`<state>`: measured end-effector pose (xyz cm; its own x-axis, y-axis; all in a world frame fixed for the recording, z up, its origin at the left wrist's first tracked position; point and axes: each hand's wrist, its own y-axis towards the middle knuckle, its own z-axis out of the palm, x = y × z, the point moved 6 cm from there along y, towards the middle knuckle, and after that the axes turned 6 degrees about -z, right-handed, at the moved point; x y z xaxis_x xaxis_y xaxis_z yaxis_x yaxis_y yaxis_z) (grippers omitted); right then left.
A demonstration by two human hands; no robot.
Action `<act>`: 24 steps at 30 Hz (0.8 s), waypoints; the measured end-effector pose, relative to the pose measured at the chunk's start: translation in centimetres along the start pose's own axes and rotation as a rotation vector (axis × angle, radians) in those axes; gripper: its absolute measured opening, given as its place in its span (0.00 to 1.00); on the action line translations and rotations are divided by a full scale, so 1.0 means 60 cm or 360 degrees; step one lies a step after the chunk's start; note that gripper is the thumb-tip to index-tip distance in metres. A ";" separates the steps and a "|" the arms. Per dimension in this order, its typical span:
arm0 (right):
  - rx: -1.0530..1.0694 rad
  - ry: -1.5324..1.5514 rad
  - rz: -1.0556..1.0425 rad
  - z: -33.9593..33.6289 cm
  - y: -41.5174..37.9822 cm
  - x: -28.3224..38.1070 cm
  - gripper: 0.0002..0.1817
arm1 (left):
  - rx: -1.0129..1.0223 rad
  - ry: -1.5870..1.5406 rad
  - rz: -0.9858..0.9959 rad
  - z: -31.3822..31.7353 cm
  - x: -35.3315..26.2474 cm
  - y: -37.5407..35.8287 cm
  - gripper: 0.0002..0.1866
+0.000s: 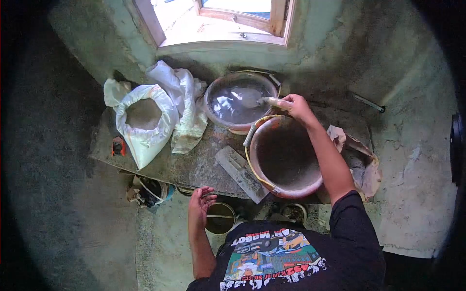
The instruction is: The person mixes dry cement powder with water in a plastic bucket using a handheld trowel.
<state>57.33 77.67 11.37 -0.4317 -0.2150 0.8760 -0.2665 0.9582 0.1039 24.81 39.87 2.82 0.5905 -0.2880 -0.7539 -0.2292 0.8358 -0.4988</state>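
Observation:
My right hand (297,107) is closed on the pale handle of a tool (275,102), whose far end reaches over the rim of a bucket of water (238,99). Just below that hand stands a larger bucket (286,155) with a dark inside and a yellow-rimmed edge. My left hand (201,201) hangs in front of the bench edge, fingers apart, holding nothing. Between the two hands, a flat metal trowel (241,173) lies on the bench, beside the larger bucket.
An open white sack (144,140) of grey powder and a crumpled white sack (187,106) stand on the bench (194,167) at left, near a small orange object (118,146). Torn brown paper (366,167) lies at right. Small buckets (221,218) stand below. A window (228,41) is above.

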 end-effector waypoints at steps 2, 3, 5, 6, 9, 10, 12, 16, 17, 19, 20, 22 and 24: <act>-0.0023 0.0047 -0.0213 -0.010 -0.012 0.007 0.16 | 0.0024 0.0003 -0.0017 0.004 -0.001 -0.001 0.19; -0.0020 0.0049 -0.0215 -0.012 -0.018 0.010 0.16 | 0.0020 0.0002 -0.0015 0.004 0.000 0.001 0.19; -0.0049 0.0227 -0.0118 -0.025 -0.034 0.011 0.19 | 0.0055 0.0036 -0.0025 0.008 0.002 0.008 0.20; -0.0045 0.0229 -0.0118 -0.031 -0.047 0.022 0.19 | 0.0050 0.0036 -0.0025 0.010 0.004 0.011 0.20; 0.0017 0.0372 0.0121 -0.056 -0.081 0.046 0.20 | 0.0079 0.0069 -0.0055 0.027 0.001 0.023 0.21; 0.0016 0.0373 0.0124 -0.065 -0.090 0.050 0.20 | 0.0115 0.0095 -0.0058 0.037 -0.001 0.023 0.21; -0.0039 0.0542 -0.0148 -0.088 -0.110 0.073 0.21 | 0.0153 0.0128 -0.0075 0.051 0.001 0.027 0.21; -0.0052 0.0462 -0.0094 -0.144 -0.189 0.098 0.22 | 0.0249 0.0163 -0.0091 0.072 0.009 0.032 0.21; -0.0048 0.0270 -0.0153 -0.161 -0.209 0.098 0.23 | 0.0286 0.0181 -0.0090 0.079 0.010 0.035 0.21; -0.0092 0.0219 -0.0142 -0.178 -0.259 0.110 0.24 | 0.0300 0.0244 -0.0091 0.093 0.011 0.036 0.23; -0.0137 0.0169 -0.0145 -0.184 -0.284 0.112 0.25 | 0.0309 0.0249 -0.0090 0.096 0.016 0.040 0.23; -0.0205 0.0074 -0.0138 -0.192 -0.320 0.107 0.24 | 0.0376 0.0252 -0.0142 0.106 0.030 0.050 0.23; -0.0278 -0.0237 -0.0314 -0.202 -0.349 0.116 0.22 | 0.0422 0.0277 -0.0156 0.115 0.038 0.050 0.23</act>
<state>70.34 58.41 21.01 -0.5112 -0.4134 0.7535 -0.2111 0.9103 0.3562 30.83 44.94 2.58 0.4533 -0.4296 -0.7810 0.0451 0.8861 -0.4613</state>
